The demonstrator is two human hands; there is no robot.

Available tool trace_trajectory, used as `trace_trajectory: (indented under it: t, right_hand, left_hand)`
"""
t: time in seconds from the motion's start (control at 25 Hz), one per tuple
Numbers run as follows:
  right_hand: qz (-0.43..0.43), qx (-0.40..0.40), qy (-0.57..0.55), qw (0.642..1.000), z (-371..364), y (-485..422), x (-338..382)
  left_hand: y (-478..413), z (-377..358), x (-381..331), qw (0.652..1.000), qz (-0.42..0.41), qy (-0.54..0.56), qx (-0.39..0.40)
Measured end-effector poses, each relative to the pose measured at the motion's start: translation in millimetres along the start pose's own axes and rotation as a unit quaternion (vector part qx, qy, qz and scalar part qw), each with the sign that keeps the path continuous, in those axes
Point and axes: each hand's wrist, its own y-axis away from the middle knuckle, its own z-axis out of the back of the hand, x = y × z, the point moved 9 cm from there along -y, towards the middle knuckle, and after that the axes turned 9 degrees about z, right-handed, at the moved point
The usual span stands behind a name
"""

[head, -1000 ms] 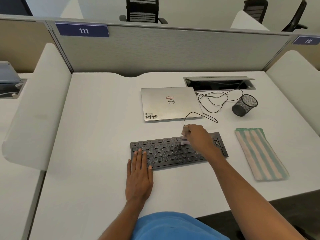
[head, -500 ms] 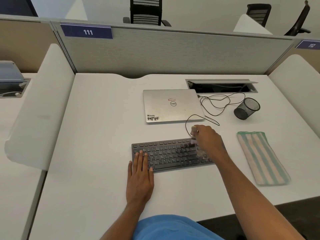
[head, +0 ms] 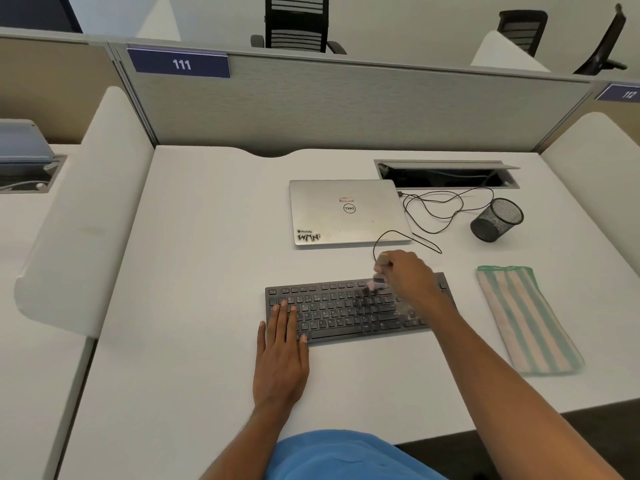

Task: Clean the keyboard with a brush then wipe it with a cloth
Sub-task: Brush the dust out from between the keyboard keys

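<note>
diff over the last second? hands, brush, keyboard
The right hand, gripping the brush, swept from mid-keyboard toward the right end, then edged back left along the top rows. Nothing was picked up or released. The left hand still lies flat on the left end of the keyboard, which has not shifted. The striped cloth lies untouched to the right.

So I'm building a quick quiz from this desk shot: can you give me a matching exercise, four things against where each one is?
Things:
1. laptop
2. striped cloth
3. mesh cup
4. left hand

Places:
A. lying on its side by the cable
B. flat on the keyboard's left end
C. closed, beyond the keyboard
D. on the desk, right of the keyboard

Pairs: 1-C, 2-D, 3-A, 4-B
</note>
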Motion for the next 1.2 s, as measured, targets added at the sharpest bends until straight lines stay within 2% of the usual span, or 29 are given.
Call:
trace_trajectory:
  t: [0.08, 0.16, 0.24, 0.32, 0.4, 0.56, 0.64, 0.8, 1.04, 1.2]
  right_hand:
    - [-0.015, -0.028, 0.014, 0.999, 11.0, 3.3, -3.7]
    - [0.000, -0.061, -0.074, 0.995, 8.9, -0.5, 4.5]
    - [0.038, -0.050, -0.146, 0.987, -5.9, -6.7, 21.2]
    - [0.072, -0.012, -0.155, 0.985, -24.7, -12.1, 32.1]
    - [0.067, -0.003, -0.128, 0.989, -25.1, -14.8, 27.1]
    - [0.003, -0.015, -0.019, 1.000, 1.9, -16.6, -10.1]
    - [-0.007, -0.039, 0.008, 0.999, 10.8, -20.3, -13.7]
    - [0.045, -0.078, -0.092, 0.992, -7.9, -19.2, 14.3]
    - [0.023, -0.063, 0.023, 0.997, -21.1, -13.4, 9.2]
    - [0.019, -0.114, -0.066, 0.991, -11.6, -18.9, 4.5]
  left_hand:
    - [0.1, 0.1, -0.3, 1.000, 0.001, 0.000, -0.001]
    - [0.1, -0.2, -0.9, 1.000, 0.001, -0.001, -0.001]
    - [-0.2, -0.7, -0.5, 1.000, 0.001, -0.003, 0.001]
    - [-0.5, -0.1, -0.3, 1.000, 0.000, -0.003, 0.000]
    - [-0.3, 0.8, -0.8, 1.000, -0.002, 0.000, -0.001]
    - [0.5, 1.6, -0.7, 1.000, 0.000, -0.002, -0.005]
    - [0.7, 1.0, -0.7, 1.000, 0.000, -0.002, -0.005]
    - [-0.4, 0.9, -1.6, 1.000, -0.002, 0.000, -0.004]
    - [-0.2, 1.8, -0.8, 1.000, -0.001, -0.002, -0.005]
    - [0.1, 0.5, -1.0, 1.000, -0.002, 0.000, -0.003]
